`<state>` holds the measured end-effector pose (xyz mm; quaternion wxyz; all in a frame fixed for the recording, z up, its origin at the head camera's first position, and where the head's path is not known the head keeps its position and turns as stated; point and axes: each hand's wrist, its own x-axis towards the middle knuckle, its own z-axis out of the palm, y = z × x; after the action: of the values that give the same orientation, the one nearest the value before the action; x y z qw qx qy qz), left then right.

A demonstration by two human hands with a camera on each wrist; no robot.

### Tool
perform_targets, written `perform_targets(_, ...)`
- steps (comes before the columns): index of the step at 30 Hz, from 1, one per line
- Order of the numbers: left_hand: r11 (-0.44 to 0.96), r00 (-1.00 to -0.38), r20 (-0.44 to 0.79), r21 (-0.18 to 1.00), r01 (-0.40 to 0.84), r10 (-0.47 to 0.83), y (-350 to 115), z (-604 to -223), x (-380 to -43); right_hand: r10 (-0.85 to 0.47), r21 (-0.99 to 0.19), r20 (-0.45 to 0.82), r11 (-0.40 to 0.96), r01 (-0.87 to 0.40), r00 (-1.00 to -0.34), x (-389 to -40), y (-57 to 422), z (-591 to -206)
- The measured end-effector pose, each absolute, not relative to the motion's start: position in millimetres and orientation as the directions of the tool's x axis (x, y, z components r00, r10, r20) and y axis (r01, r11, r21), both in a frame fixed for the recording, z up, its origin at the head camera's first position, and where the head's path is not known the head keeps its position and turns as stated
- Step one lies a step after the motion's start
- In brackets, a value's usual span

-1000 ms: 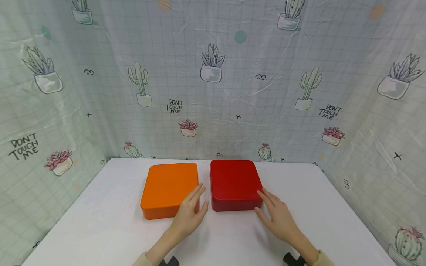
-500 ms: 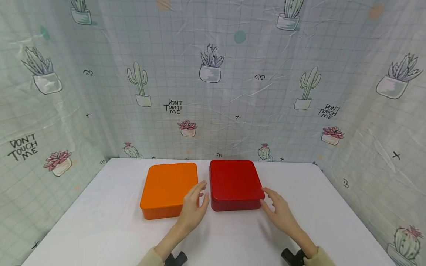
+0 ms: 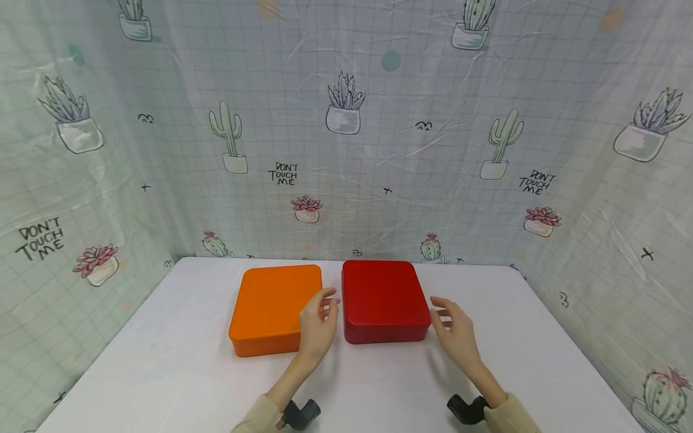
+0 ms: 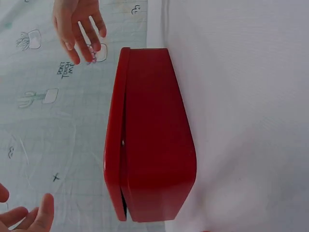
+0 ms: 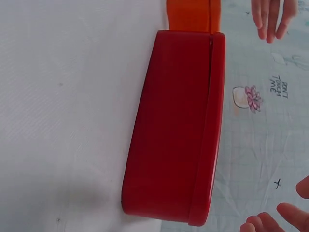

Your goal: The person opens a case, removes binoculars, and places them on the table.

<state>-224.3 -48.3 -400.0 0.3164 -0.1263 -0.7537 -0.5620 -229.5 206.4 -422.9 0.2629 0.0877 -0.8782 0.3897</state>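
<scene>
A red square box (image 3: 383, 294) with rounded corners stands on the table, its lid on. Both wrist views show a thin dark gap under the lid's edge (image 4: 115, 145). My left hand (image 3: 316, 331) is raised in front of the gap between the red box and an orange box (image 3: 276, 307), covering the orange box's near right corner. Its fingers bend loosely and hold nothing. Off the red box's right side, my right hand (image 3: 457, 337) hovers with fingers bent towards it, thumb near the front right corner, holding nothing. In the right wrist view its fingertips (image 5: 289, 217) are apart from the box.
The white table (image 3: 189, 373) carries both boxes side by side near its far edge. A curtain (image 3: 346, 156) printed with cacti and "Don't touch me" hangs behind and at both sides. A dark wrist mount (image 3: 302, 415) sits at the left cuff, another mount (image 3: 467, 410) at the right.
My right hand has drawn back from over the red box's corner to its right side. My left hand has turned more upright and shifted slightly right. Fingers of both hands bend more; the boxes stay put.
</scene>
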Motion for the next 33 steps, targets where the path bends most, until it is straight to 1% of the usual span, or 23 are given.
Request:
perform_targets(4, 0.297, -0.829, 0.529, 0.833, 0.467, -0.182, -44.7, -383.8, -216.3, 0.105, -0.710, 0.453, 0.644, -0.287, -0.885, -236.2, 205.8, -422.1)
perform_targets(8, 0.222, -0.875, 0.443, 0.889, 0.401, -0.194, -43.2, -387.6, -223.5, 0.145, -0.776, 0.368, 0.592, -0.218, -0.918, -241.8, 206.4, -421.9)
perform_targets(13, 0.157, -0.893, 0.388, 0.920, 0.359, -0.227, -42.7, -405.7, -242.0, 0.164, -0.865, 0.238, 0.484, -0.132, -0.957, -246.6, 207.4, -420.8)
perform_targets(18, 0.073, -0.930, 0.302, 0.953, 0.293, -0.212, -42.0, -408.9, -247.0, 0.155, -0.919, 0.136, 0.388, -0.066, -0.978, -250.7, 209.6, -419.0)
perform_targets(22, 0.080, -0.948, 0.247, 0.969, 0.236, -0.200, -40.7, -409.2, -247.5, 0.154, -0.949, 0.077, 0.313, -0.025, -0.985, -252.8, 212.0, -417.5)
perform_targets(26, 0.104, -0.958, 0.219, 0.974, 0.202, -0.183, -40.1, -411.3, -248.7, 0.143, -0.968, 0.041, 0.251, -0.004, -0.989, -254.6, 213.6, -417.7)
perform_targets(33, 0.084, -0.977, 0.165, 0.984, 0.154, -0.134, -39.5, -416.4, -249.2, 0.123, -0.979, -0.011, 0.199, 0.035, -0.992, -257.4, 217.0, -423.8)
